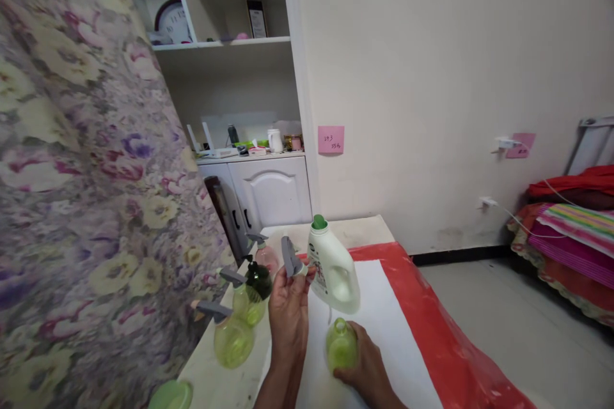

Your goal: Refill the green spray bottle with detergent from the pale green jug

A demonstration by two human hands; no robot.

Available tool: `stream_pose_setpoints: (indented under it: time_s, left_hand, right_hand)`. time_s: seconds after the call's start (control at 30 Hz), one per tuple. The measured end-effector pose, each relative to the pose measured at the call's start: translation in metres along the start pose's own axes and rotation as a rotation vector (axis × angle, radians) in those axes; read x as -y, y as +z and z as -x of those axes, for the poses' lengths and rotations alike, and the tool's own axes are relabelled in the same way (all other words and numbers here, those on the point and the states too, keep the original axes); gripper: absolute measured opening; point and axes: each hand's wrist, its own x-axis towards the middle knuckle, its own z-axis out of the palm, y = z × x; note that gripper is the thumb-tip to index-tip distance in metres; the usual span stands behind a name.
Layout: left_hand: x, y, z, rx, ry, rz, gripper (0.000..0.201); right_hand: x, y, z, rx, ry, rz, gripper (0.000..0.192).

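My left hand (290,307) grips a grey trigger spray head (291,259), raised above the white sheet (384,316), with its thin tube hanging down. In my right hand (367,361) is a small translucent yellow-green bottle (341,348), upright, its neck uncovered. Just behind both hands stands a large pale green detergent jug (333,268) with a green cap (319,222). Left of my left hand are two yellow-green spray bottles (233,340) with grey heads, a dark green pump bottle (259,280) and a pink spray bottle (267,257).
A pale green round container (171,395) sits at the table's near left corner. Red covering (432,326) runs along the table's right side. A floral curtain (96,204) borders the left, with a white cabinet (271,192) behind. A bed (575,243) stands at the far right.
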Motion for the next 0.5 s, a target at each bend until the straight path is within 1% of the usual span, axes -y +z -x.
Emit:
stream_pose_setpoints:
  time_s: [0.13,0.23,0.33,0.5]
  left_hand:
    - [0.026,-0.004,0.003,-0.015,-0.037,0.006,0.036]
    - [0.038,-0.008,0.007,-0.031,-0.060,-0.013,0.034]
    - [0.043,-0.011,0.011,-0.039,-0.086,-0.041,0.033]
    - [0.041,-0.019,0.011,-0.053,-0.086,-0.075,0.035]
  right_hand:
    - [0.002,-0.001,0.000,0.008,0.016,0.013,0.083]
    - [0.005,-0.003,0.000,0.016,0.026,0.017,0.083]
    - [0.005,-0.003,-0.001,0.018,0.017,0.015,0.084]
    - [-0.002,-0.001,-0.002,-0.015,-0.013,0.007,0.084]
